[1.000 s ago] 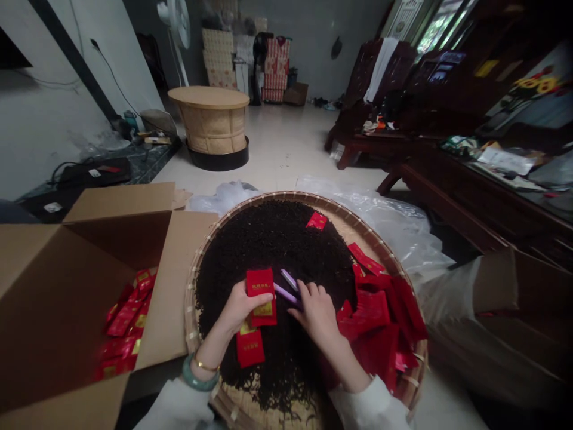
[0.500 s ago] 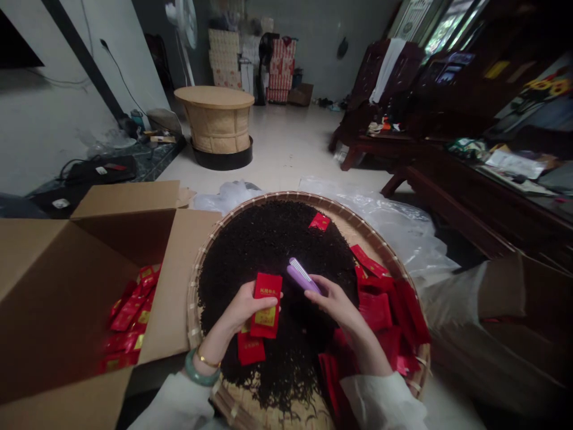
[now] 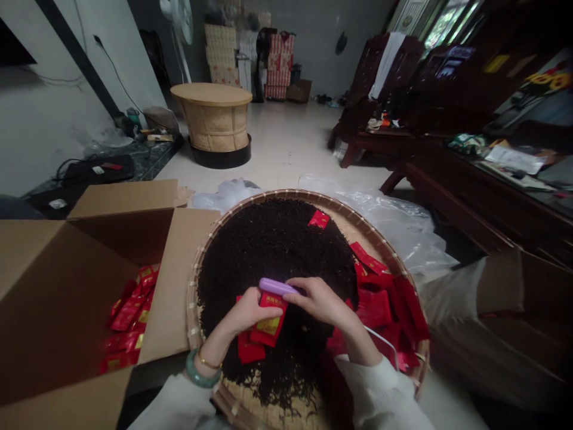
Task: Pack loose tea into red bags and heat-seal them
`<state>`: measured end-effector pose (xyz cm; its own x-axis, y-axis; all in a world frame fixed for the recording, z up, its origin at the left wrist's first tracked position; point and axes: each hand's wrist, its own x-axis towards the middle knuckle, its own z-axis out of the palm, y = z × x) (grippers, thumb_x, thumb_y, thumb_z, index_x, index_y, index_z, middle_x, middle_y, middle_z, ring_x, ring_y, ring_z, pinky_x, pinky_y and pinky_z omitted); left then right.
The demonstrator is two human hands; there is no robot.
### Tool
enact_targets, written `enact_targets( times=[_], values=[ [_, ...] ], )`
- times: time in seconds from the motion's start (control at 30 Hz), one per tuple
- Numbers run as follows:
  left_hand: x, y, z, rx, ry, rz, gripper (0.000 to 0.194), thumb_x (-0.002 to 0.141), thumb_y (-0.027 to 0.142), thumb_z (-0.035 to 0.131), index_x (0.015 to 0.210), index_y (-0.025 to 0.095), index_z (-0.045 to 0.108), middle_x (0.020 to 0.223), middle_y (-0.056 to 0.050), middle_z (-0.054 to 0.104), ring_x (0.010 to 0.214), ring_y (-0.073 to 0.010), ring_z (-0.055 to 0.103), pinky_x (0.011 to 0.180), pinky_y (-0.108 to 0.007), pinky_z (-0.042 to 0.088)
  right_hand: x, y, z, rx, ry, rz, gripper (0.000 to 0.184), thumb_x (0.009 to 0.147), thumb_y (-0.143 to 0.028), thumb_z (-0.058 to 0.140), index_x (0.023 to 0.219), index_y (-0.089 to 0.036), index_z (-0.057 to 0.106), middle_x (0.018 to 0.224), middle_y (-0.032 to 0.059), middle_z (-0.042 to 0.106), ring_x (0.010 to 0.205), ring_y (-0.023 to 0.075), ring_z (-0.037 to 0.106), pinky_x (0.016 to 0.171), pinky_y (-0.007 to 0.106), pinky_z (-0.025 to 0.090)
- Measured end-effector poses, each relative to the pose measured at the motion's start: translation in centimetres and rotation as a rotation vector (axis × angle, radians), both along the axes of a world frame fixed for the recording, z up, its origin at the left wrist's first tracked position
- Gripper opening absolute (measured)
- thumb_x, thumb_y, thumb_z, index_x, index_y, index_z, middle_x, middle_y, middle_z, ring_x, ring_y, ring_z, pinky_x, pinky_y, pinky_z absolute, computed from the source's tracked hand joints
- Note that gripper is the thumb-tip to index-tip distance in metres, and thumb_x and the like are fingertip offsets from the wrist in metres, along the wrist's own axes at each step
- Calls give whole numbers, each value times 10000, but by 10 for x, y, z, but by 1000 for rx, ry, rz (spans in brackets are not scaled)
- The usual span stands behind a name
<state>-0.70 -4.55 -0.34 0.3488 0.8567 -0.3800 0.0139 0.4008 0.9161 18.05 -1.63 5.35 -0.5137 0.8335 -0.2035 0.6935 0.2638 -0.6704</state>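
My left hand (image 3: 245, 310) grips a red packet (image 3: 269, 325) with gold print, thumb across its front. My right hand (image 3: 316, 298) is closed on a slim purple handheld bag sealer (image 3: 277, 287), which lies crosswise over the packet's top edge. More red packets (image 3: 250, 349) lie just beneath the held one. Both hands are above a heap of dark, dry tea leaves (image 3: 268, 245) in a round woven bamboo tray (image 3: 308, 194). Another red packet (image 3: 319, 219) rests on the leaves at the far side.
Many red packets (image 3: 376, 307) are piled along the tray's right side, near a white cord (image 3: 385, 340). To the left stands an open cardboard box (image 3: 174, 269) holding red packets (image 3: 134, 304). Clear plastic sheeting (image 3: 389, 221) lies behind the tray. Dark wooden furniture (image 3: 447, 185) is at right.
My right hand has brought the purple sealer leftward and turned it across the top of the packet. The packet in my left hand is slightly lower and tilted.
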Motion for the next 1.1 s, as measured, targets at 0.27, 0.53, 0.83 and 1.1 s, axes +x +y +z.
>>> enact_targets(
  times=[0.27,0.53,0.83,1.1],
  values=[
    [-1,1,-5,-31,-55,-5,386,559,284,802,867,111,648,735,-17,686,661,-162,630,623,-260,475,-2,-4,0,28,1,-10,261,891,-358,516,959,-185,699,801,34,709,703,180,620,601,231,371],
    [0,1,-5,22,97,-17,313,538,236,800,771,126,622,647,34,625,591,-128,568,576,-239,437,0,-3,-3,52,59,-17,264,907,-362,497,921,-180,688,818,32,707,743,188,629,627,228,377],
    [0,1,-5,15,47,17,351,542,220,799,837,111,643,755,-37,701,709,-200,656,653,-294,502,5,-2,-9,11,101,-76,331,870,-389,528,1067,-168,677,962,73,725,811,223,650,699,276,441],
    [2,2,-1,80,66,49,368,549,208,795,872,111,648,770,-27,686,718,-183,635,661,-278,486,15,-1,-9,-24,61,-48,371,830,-434,581,1053,-163,701,934,70,735,770,223,647,668,279,448]
  ],
)
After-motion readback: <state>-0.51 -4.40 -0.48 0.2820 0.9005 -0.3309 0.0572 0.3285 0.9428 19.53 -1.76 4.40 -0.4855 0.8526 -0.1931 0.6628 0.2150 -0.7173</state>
